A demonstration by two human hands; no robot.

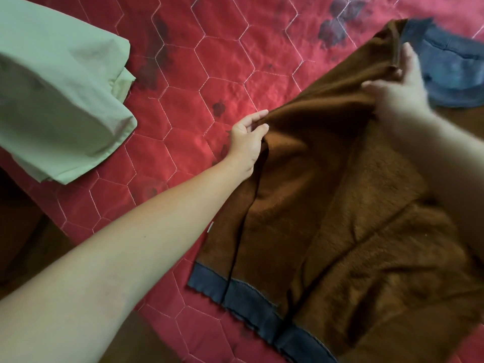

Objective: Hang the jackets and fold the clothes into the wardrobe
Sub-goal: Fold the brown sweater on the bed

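I see the brown jacket lying spread on the red bed, its blue hem near me. My left hand pinches its side edge. Farther off, my right hand grips its top fold. Green clothes lie far left.

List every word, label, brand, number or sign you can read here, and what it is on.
No readable text anywhere.
Small white tag on the side edge of the brown fleecy garment with a grey-blue hem band: too small and blurred to read.
Red quilted bedspread, pale green folded cloth and blue denim fabric: no lettering visible.
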